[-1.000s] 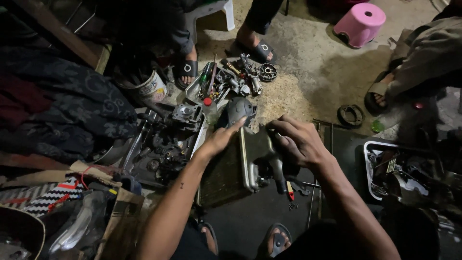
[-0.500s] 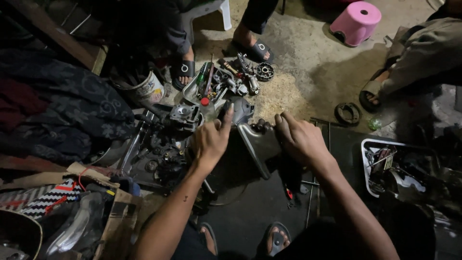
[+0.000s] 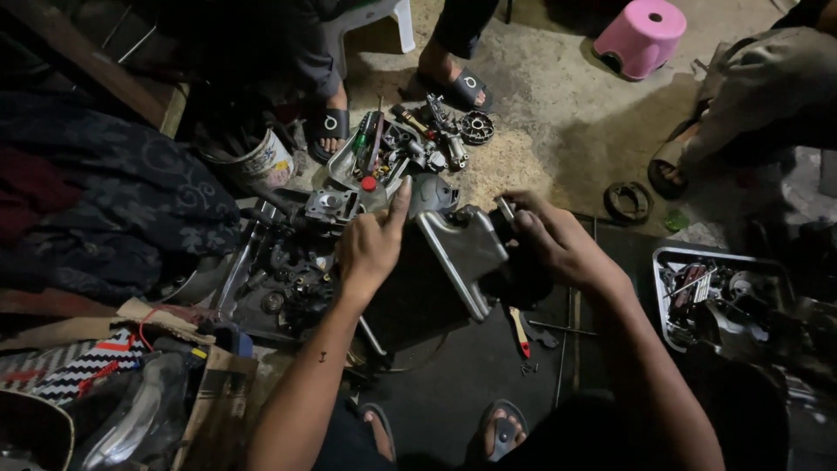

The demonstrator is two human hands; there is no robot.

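Down at the bottom edge, two sandalled feet (image 3: 501, 432) planted on a dark mat (image 3: 453, 384). Just above, a small red-handled tool (image 3: 520, 331) lying flat on that mat, close under the right forearm.

Left, near the knee: torn cardboard (image 3: 205, 397) and a zigzag-patterned cloth (image 3: 52, 371), heaped together.

Up to the middle now. Left hand (image 3: 370, 249) resting on the upper edge of a dark metal tray (image 3: 436, 279), fingers curled loosely, index finger stretched out toward the parts beyond; holding nothing closed in the palm. Right hand (image 3: 549, 240) at the tray's far right corner, fingers bent around a dark part there; exactly what sits in that grasp, hard to tell. Tray tilted, its bright bent rim (image 3: 462, 257) running between the two hands.

Left of the tray, an engine casing (image 3: 330, 207) and a scatter of small greasy parts (image 3: 288, 279) on the floor. Off to the right, a second tray (image 3: 697, 292) crowded with metal bits, well apart from the hands.

Further out: a shallow pan (image 3: 384, 153) full of tools and bolts, a round gear (image 3: 477, 127) just beside it, a white bucket (image 3: 261, 157) to the left. A brake shoe (image 3: 628, 202) lying alone on the concrete.

Farthest: another person's feet in black slides (image 3: 331, 126), and a pink stool (image 3: 647, 35) in the top corner.
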